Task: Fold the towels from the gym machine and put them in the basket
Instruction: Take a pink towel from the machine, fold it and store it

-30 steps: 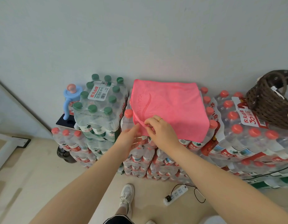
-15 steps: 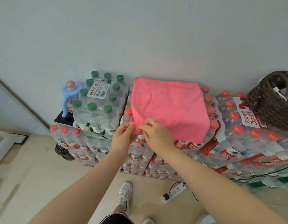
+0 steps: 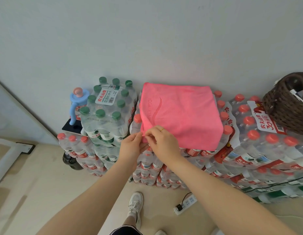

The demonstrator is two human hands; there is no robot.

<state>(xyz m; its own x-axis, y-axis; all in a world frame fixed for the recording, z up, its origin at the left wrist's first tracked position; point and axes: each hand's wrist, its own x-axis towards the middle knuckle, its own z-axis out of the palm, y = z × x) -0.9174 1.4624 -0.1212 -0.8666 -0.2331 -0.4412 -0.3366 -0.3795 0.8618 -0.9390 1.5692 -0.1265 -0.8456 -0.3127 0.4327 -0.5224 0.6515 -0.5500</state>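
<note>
- Where the pink towel (image 3: pixel 181 116) lies folded flat on top of the stacked water-bottle packs (image 3: pixel 259 150), raised letters along its left edge read "YOGA", with further letters running under the hands.
- The left hand (image 3: pixel 132 146) and right hand (image 3: pixel 164 143) meet at the towel's near left corner; each grip is narrow, fingertips pinching the cloth there.
- A gold ring (image 3: pixel 162 129) sits on a finger of the right hand.
- Left of the towel, a green-capped bottle pack (image 3: pixel 110 109) carries a white label with red Chinese characters and a barcode; its smaller print is too fine to read.
- Right of the towel, a red-capped pack bears a label (image 3: pixel 264 121) with a large "30" and a barcode.
- The dark woven basket (image 3: pixel 286 109) stands on the packs well to the right of the towel, cut off by the frame edge.
- Far left of the towel, a blue holder with a pink knob (image 3: pixel 76 102) stands on a dark flat object.
- Below the towel, a power strip (image 3: pixel 186 203) and a white shoe (image 3: pixel 135 204) are on the floor.
</note>
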